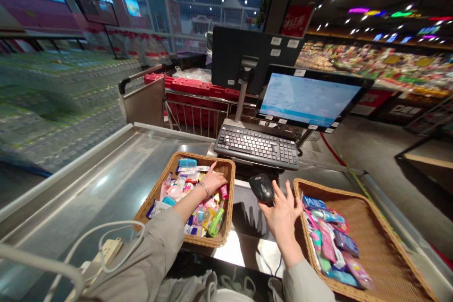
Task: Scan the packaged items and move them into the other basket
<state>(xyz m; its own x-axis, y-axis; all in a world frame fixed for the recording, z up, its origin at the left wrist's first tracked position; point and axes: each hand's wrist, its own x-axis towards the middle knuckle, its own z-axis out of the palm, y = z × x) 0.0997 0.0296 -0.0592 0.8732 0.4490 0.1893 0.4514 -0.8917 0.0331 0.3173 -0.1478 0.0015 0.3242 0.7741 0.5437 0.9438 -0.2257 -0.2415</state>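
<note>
My left hand [212, 182] reaches over the upper right part of a wicker basket [230, 203] full of small mixed goods. One finger is stretched out, and the others spread toward the basket's right side, close to a pink packet [223, 192]. What lies under the palm is hidden. In the basket are a bright green item [215, 222] and a blue packet [187, 163]. Between the two baskets, my right hand [281, 212] grips a black handheld barcode scanner [262, 187], its head facing up and left. Some right-hand fingers extend outward; the scanner's lower part is hidden.
A second wicker basket [385, 226], at right, holds several colourful packets [329, 240] along its left side. Behind stand a black keyboard [256, 145] and a lit monitor [306, 99]. A white cable and power strip [108, 250] lie left on the metal counter [106, 170]. A shopping cart [198, 108] stands beyond.
</note>
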